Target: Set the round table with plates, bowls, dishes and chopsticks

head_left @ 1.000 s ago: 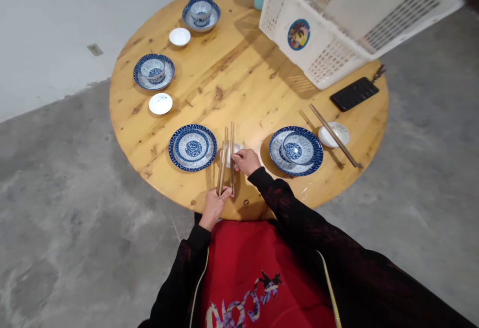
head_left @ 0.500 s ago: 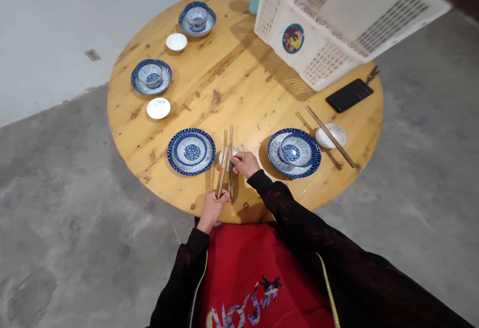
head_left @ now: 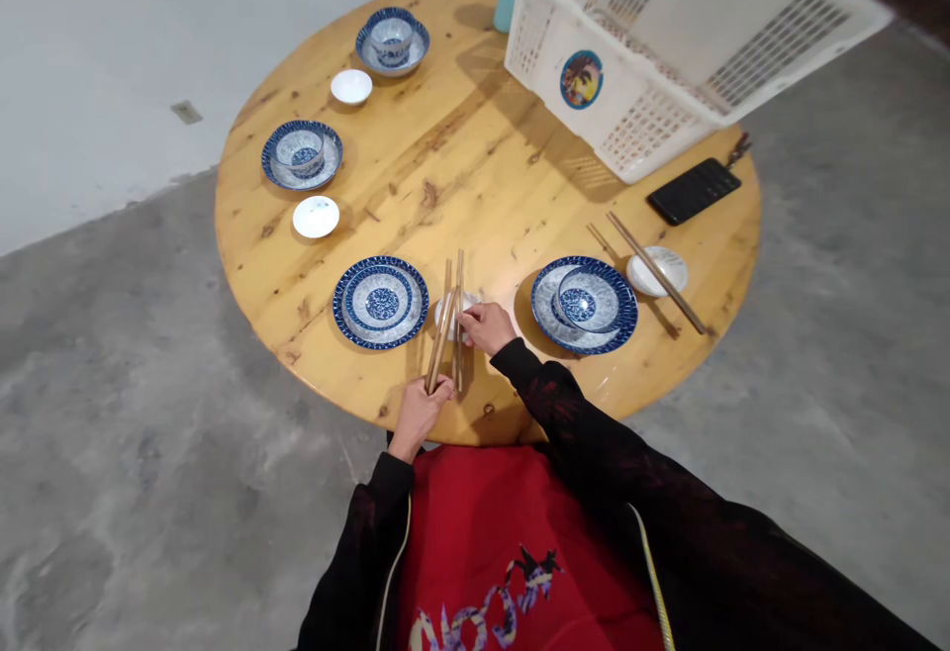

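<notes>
Near the table's front edge, my left hand (head_left: 421, 412) is closed around the lower ends of some wooden chopsticks (head_left: 440, 337), which point away from me. My right hand (head_left: 486, 326) pinches another pair of chopsticks (head_left: 459, 280) around the middle, over a small white bowl (head_left: 469, 303). Chopsticks and fingers partly hide that bowl. To its left sits a blue-and-white plate (head_left: 338, 313) with a matching bowl (head_left: 383, 304) in it. Right of my right hand is another patterned plate (head_left: 544, 321) holding a bowl (head_left: 586, 300).
Chopsticks (head_left: 660, 278) lie across a small white bowl (head_left: 638, 275) at the right. Behind them are a black phone (head_left: 694, 191) and a large white plastic basket (head_left: 638, 127). Two more plate-and-bowl settings (head_left: 335, 161) with small white bowls (head_left: 316, 218) stand along the left of the round table (head_left: 416, 151).
My left hand and its chopsticks have shifted very slightly left. My right hand stays over the small bowl with its chopsticks; the dishes have not moved.
</notes>
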Tool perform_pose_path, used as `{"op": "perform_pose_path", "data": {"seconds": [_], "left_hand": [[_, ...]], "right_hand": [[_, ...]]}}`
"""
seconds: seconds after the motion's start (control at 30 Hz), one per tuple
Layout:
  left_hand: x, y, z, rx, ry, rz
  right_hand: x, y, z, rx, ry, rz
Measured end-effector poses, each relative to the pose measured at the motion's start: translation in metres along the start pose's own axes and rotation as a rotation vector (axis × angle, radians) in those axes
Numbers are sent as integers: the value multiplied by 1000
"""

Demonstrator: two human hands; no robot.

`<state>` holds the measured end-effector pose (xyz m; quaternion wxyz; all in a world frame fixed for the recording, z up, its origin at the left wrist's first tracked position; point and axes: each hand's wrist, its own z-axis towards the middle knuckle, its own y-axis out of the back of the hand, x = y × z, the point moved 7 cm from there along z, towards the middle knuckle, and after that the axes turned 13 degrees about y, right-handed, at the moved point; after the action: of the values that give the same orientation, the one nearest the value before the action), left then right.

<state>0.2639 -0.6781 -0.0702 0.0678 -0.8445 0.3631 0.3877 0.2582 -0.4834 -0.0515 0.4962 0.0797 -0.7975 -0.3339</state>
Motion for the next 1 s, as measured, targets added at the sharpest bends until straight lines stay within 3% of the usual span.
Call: {"op": "perform_pose_path", "data": {"seconds": [1.0], "left_hand": [[-6, -1, 4, 66, -39, 20]], "right_hand": [[-1, 1, 1, -6, -8, 11]]}}
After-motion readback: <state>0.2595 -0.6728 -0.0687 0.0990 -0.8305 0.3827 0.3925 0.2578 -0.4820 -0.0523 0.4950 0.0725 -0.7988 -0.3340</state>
